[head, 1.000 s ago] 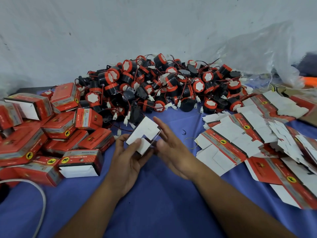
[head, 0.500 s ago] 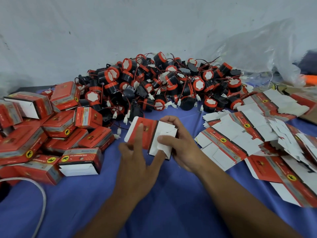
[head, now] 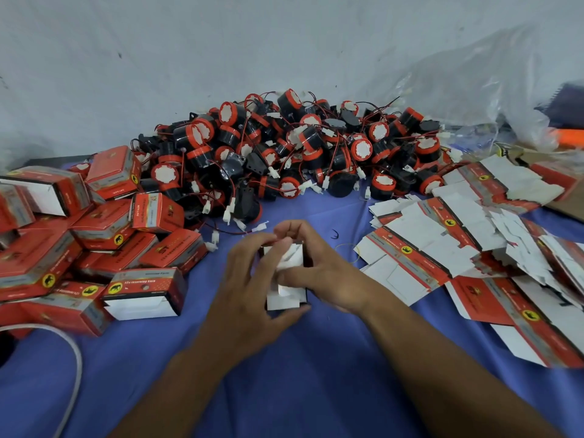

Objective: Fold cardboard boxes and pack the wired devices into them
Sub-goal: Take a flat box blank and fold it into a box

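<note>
Our left hand [head: 246, 289] and right hand [head: 328, 279] clamp the small white-faced cardboard box [head: 283, 297] (long axis pointing away from us)

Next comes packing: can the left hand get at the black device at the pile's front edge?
Likely yes, once freed: the left hand grips the box with the right hand, but the device lies uncovered, only cloth and loose connectors between.

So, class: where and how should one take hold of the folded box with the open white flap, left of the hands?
Probably from above, pinching the box across its short ends; the open flap faces the person and would buckle.
</note>
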